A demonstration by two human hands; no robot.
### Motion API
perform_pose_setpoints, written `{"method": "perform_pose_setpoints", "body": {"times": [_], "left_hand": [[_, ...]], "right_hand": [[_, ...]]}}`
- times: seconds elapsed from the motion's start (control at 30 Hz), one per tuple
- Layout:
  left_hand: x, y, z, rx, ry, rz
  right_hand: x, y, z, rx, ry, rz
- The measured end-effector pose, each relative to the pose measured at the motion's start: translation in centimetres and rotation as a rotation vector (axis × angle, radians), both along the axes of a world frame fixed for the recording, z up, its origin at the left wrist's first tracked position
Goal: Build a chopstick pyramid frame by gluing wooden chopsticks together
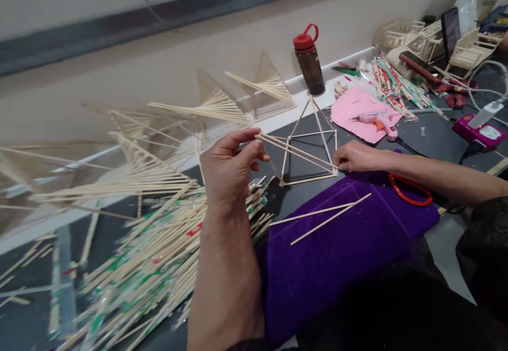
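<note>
My left hand [234, 163] pinches the near ends of two thin wooden sticks [296, 154] between thumb and fingers. These sticks slant down rightward to a corner of a stick frame [313, 134], which stands on the dark table and rises to a point. At that right corner, my right hand [353, 156] has its fingers closed on the joint; the fingertips are partly hidden. Two loose sticks [331, 219] lie crossed on a purple cloth [341, 271] in front of the frame.
Left of my forearm lies a big pile of wrapped chopsticks [159, 255]. Fanned stick structures [119, 187] line the wall. Behind the frame stands a red-capped bottle [311, 70]. A pink glue gun [377, 120] rests on pink paper [349, 107], its cord trailing right; scissors' red handle [410, 192] lies nearby.
</note>
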State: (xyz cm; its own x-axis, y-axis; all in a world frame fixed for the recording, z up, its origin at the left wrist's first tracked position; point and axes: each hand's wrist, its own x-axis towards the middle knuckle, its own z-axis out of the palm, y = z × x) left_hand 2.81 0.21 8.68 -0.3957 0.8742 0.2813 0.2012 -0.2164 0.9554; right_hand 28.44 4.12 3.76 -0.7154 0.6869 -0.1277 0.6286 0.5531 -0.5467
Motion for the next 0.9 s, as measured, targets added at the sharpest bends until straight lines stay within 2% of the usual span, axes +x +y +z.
{"method": "perform_pose_setpoints", "body": {"times": [0.3,0.6,0.9], "left_hand": [[-0.02,0.19,-0.01,0.029,-0.034,-0.012],[-0.6,0.11,-0.27,-0.034,0.044,-0.038],[-0.42,-0.36,0.09,-0.051,0.033,-0.058]], "right_hand": [[0.36,-0.19,-0.07,0.031,0.022,0.027],[0.07,-0.58,0.44,0.042,-0.04,0.027],[-0.17,-0.8,-0.27,0.093,-0.037,0.032]]}}
